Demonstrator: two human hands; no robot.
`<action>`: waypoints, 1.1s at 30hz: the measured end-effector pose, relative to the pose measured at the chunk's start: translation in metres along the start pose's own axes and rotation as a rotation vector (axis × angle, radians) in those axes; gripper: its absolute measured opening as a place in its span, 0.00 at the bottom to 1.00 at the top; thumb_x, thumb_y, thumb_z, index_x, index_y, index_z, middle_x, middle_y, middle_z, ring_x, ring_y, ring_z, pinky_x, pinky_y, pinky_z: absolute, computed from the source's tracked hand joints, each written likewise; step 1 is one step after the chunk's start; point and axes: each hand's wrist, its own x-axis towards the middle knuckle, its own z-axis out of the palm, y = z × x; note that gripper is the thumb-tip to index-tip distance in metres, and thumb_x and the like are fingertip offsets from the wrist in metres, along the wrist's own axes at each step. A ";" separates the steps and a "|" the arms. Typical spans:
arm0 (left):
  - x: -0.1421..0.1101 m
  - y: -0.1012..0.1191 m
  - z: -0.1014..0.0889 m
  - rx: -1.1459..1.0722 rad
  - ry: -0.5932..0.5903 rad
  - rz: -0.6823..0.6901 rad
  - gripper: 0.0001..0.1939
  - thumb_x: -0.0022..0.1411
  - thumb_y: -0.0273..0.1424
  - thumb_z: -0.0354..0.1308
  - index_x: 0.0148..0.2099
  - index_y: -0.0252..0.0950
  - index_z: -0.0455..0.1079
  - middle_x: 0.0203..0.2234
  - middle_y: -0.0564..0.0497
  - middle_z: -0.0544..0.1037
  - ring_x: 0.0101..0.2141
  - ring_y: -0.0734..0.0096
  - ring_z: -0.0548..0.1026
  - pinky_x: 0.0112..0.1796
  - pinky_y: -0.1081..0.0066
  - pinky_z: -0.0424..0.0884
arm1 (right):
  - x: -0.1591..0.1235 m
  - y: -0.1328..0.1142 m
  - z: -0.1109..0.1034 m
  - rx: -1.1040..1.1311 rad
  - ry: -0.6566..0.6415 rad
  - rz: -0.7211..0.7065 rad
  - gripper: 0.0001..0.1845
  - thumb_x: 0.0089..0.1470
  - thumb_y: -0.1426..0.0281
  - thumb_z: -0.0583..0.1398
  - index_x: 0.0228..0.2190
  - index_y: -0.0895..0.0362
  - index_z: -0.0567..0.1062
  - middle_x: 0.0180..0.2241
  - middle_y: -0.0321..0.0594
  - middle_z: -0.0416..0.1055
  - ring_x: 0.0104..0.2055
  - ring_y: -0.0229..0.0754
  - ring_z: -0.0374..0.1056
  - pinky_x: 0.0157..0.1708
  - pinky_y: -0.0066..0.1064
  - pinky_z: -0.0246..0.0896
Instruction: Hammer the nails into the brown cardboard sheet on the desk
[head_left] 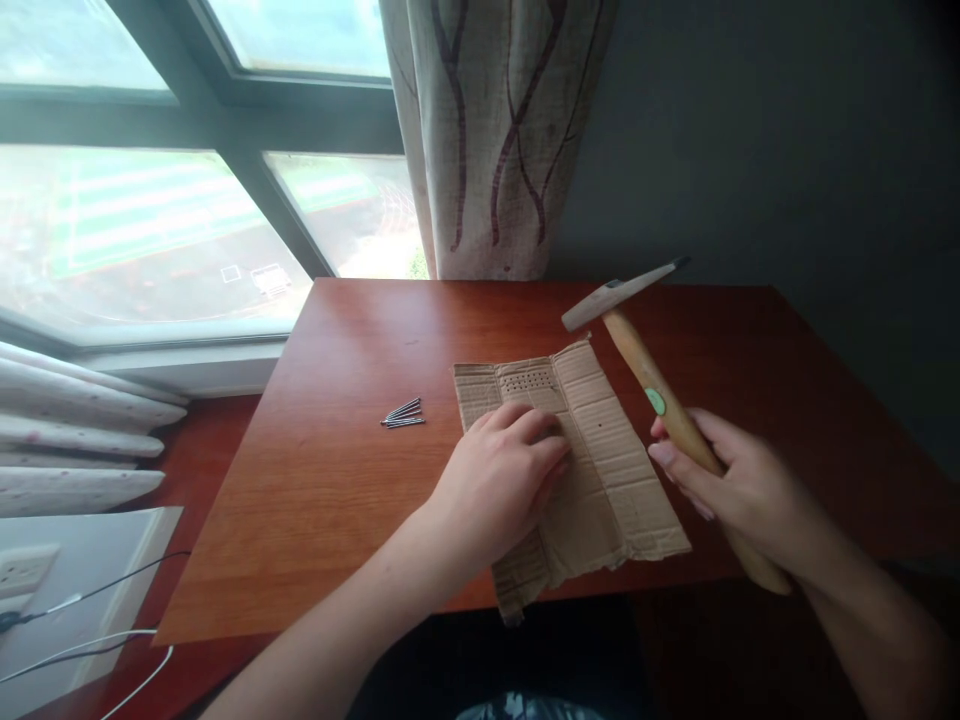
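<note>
A wooden-handled hammer [634, 350] is raised above the right part of the table, its metal head up and tilted. My right hand [731, 480] is wrapped round the handle, below a green sticker. On the table lies a creased piece of cardboard [585, 500] with rows of small holes near its far edge and a single dark spot on its right part. My left hand [506, 465] rests on the cardboard with its fingers curled and closed; whatever is in the fingertips is hidden. Several nails [403, 413] lie in a small fan to the left of the cardboard.
The reddish-brown wooden table [337, 500] stands by a window [150, 210] and a patterned curtain [495, 130]. A second curtain [75, 430] hangs at the left. Below it are a wall socket [26, 570] and cables [97, 640] near the table's left corner.
</note>
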 end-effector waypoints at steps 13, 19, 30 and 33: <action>0.068 -0.014 -0.004 0.293 -0.071 -0.210 0.09 0.70 0.28 0.54 0.47 0.32 0.74 0.39 0.42 0.79 0.36 0.57 0.80 0.37 0.63 0.76 | 0.036 -0.003 0.029 -0.094 0.174 -0.179 0.18 0.54 0.53 0.67 0.38 0.53 0.75 0.35 0.41 0.78 0.36 0.47 0.74 0.35 0.35 0.66; 0.073 -0.015 0.001 0.404 -0.131 -0.157 0.12 0.73 0.25 0.48 0.46 0.30 0.73 0.37 0.41 0.77 0.35 0.57 0.80 0.35 0.64 0.75 | 0.037 0.000 0.032 -0.052 0.165 -0.157 0.17 0.54 0.54 0.66 0.37 0.54 0.75 0.34 0.41 0.78 0.34 0.47 0.74 0.34 0.35 0.66; 0.069 -0.014 0.002 0.510 -0.156 -0.085 0.09 0.72 0.21 0.48 0.44 0.30 0.69 0.38 0.41 0.75 0.37 0.57 0.77 0.36 0.63 0.75 | 0.039 0.002 0.034 -0.043 0.165 -0.183 0.14 0.55 0.58 0.66 0.38 0.53 0.74 0.36 0.41 0.79 0.37 0.48 0.75 0.37 0.35 0.67; 0.069 -0.015 0.003 0.490 -0.147 -0.092 0.09 0.73 0.22 0.47 0.46 0.30 0.69 0.39 0.41 0.75 0.37 0.57 0.78 0.36 0.63 0.75 | 0.039 0.002 0.035 -0.038 0.164 -0.182 0.14 0.55 0.58 0.66 0.37 0.53 0.74 0.36 0.41 0.79 0.38 0.48 0.75 0.38 0.36 0.67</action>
